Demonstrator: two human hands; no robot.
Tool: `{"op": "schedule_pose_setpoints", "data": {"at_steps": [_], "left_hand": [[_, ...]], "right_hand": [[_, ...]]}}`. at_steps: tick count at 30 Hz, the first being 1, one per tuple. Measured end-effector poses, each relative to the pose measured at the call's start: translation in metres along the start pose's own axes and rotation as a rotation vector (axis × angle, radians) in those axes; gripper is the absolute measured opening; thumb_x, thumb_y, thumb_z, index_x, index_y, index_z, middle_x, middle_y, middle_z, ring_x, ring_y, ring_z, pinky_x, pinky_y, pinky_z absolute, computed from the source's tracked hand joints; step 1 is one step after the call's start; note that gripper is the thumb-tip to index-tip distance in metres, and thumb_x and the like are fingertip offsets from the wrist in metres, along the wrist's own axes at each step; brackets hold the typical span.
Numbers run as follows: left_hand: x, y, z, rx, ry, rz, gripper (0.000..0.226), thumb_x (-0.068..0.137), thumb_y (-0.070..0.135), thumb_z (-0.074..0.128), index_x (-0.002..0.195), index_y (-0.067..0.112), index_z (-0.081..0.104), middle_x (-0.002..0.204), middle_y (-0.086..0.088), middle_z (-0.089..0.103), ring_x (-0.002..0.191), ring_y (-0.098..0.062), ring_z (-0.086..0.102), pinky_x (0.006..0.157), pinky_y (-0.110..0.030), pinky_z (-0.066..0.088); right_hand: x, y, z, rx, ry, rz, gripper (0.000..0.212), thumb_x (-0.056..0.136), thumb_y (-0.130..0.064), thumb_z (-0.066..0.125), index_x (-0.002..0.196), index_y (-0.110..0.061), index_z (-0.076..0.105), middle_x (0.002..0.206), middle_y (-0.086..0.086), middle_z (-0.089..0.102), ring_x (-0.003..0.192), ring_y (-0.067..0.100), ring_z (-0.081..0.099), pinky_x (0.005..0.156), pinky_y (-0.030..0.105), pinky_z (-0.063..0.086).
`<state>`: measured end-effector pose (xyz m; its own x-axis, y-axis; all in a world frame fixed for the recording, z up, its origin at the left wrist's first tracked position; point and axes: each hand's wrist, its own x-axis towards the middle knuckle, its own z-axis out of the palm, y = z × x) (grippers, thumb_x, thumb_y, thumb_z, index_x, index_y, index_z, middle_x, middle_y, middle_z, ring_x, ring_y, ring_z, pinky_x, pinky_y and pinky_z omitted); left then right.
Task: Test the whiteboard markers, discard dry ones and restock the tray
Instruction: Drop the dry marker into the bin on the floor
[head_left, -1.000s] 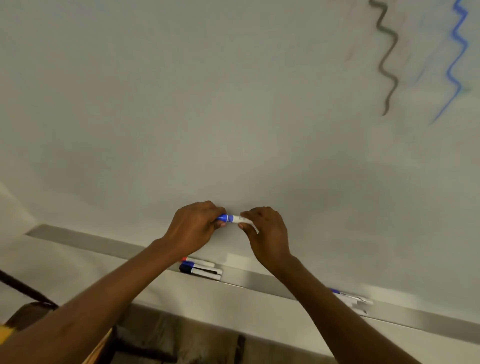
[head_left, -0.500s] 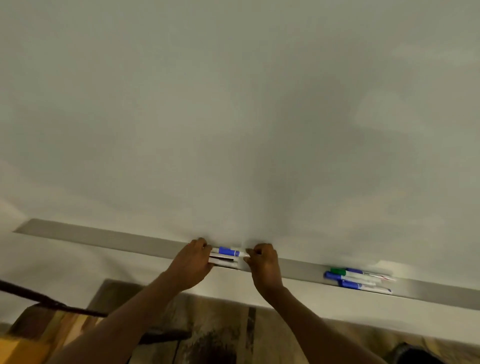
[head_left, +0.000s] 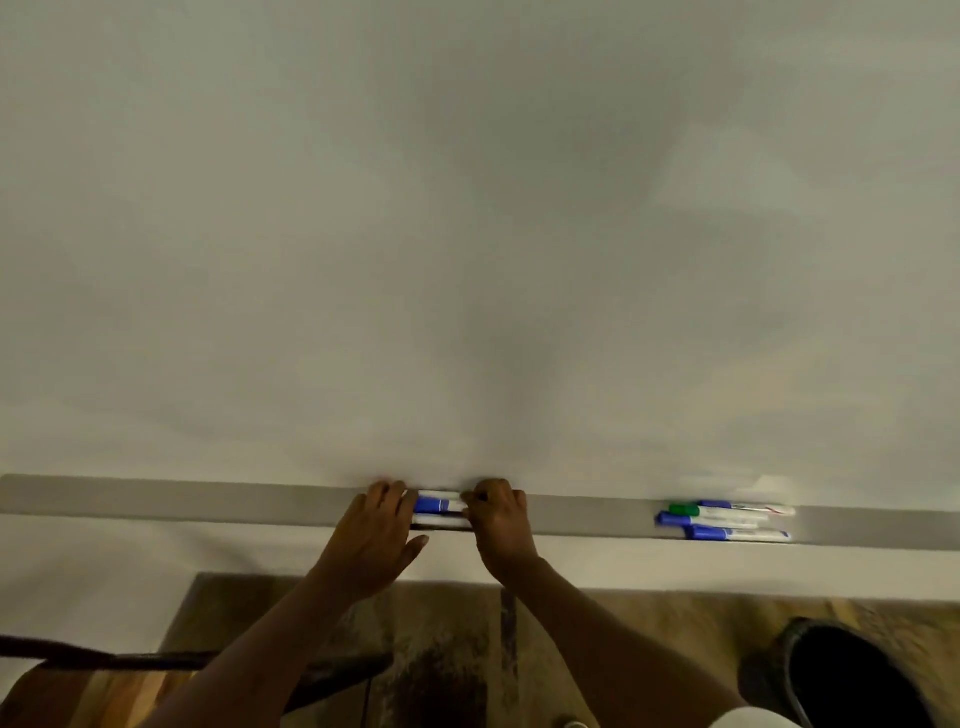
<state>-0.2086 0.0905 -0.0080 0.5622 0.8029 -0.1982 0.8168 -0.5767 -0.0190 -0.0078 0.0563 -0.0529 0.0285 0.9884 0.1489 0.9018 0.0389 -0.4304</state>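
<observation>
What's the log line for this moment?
both hands: left hand, right hand | on blue-capped marker at tray | second marker group to the right

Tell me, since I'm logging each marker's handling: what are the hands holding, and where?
Both hold the blue-capped marker at the tray: left hand at its cap end, right hand at the other end.

Both ends of the blue-capped marker (head_left: 439, 504) vanish under the left hand (head_left: 375, 540) and right hand (head_left: 501, 525). Markers stacked against it between the hands blur together, count unclear. The bin (head_left: 852, 675), down-right of the grip, is cut off by the frame's edge.
</observation>
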Motion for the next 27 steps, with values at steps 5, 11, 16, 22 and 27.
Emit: {"op": "schedule_pose_setpoints", "data": {"at_steps": [5, 11, 16, 22, 27], "left_hand": [[0.009, 0.015, 0.002, 0.011, 0.023, 0.046, 0.083, 0.095, 0.058, 0.005, 0.116, 0.002, 0.062, 0.116, -0.021, 0.061, 0.105, -0.039, 0.057, 0.086, -0.05, 0.05], [0.014, 0.038, -0.004, 0.015, 0.073, 0.064, 0.067, 0.096, 0.052, 0.023, 0.112, 0.001, 0.064, 0.117, -0.025, 0.06, 0.108, -0.043, 0.054, 0.086, -0.05, 0.047], [0.023, 0.069, -0.013, 0.003, 0.146, 0.143, 0.062, 0.095, 0.049, 0.027, 0.114, 0.002, 0.063, 0.121, -0.026, 0.058, 0.11, -0.045, 0.053, 0.088, -0.054, 0.046], [0.043, 0.12, -0.019, -0.071, 0.224, 0.289, 0.057, 0.094, 0.054, 0.029, 0.126, 0.01, 0.045, 0.134, -0.023, 0.05, 0.12, -0.044, 0.047, 0.095, -0.055, 0.043], [0.069, 0.175, -0.024, -0.071, 0.304, 0.453, 0.06, 0.087, 0.051, 0.051, 0.13, 0.009, 0.044, 0.138, -0.024, 0.046, 0.121, -0.045, 0.045, 0.095, -0.054, 0.043]], "right_hand": [[-0.004, 0.004, -0.002, -0.064, -0.001, -0.072, 0.033, 0.075, -0.019, 0.078, 0.107, -0.015, 0.068, 0.104, 0.003, 0.064, 0.097, 0.023, 0.06, 0.079, 0.036, 0.05], [-0.012, 0.02, -0.014, -0.028, 0.073, -0.157, 0.035, 0.074, -0.02, 0.078, 0.107, -0.014, 0.068, 0.102, 0.005, 0.065, 0.095, 0.024, 0.059, 0.077, 0.036, 0.048], [-0.026, 0.05, -0.037, -0.01, 0.191, -0.174, 0.028, 0.081, -0.021, 0.069, 0.107, -0.013, 0.065, 0.104, 0.009, 0.064, 0.096, 0.026, 0.057, 0.075, 0.036, 0.045], [-0.052, 0.1, -0.085, -0.093, 0.309, -0.178, 0.01, 0.085, -0.021, 0.068, 0.092, -0.015, 0.069, 0.106, 0.007, 0.066, 0.106, 0.028, 0.054, 0.078, 0.036, 0.045], [-0.074, 0.145, -0.122, -0.124, 0.296, 0.038, 0.024, 0.074, -0.011, 0.079, 0.095, -0.015, 0.07, 0.11, 0.007, 0.065, 0.112, 0.028, 0.053, 0.087, 0.037, 0.049]]}}
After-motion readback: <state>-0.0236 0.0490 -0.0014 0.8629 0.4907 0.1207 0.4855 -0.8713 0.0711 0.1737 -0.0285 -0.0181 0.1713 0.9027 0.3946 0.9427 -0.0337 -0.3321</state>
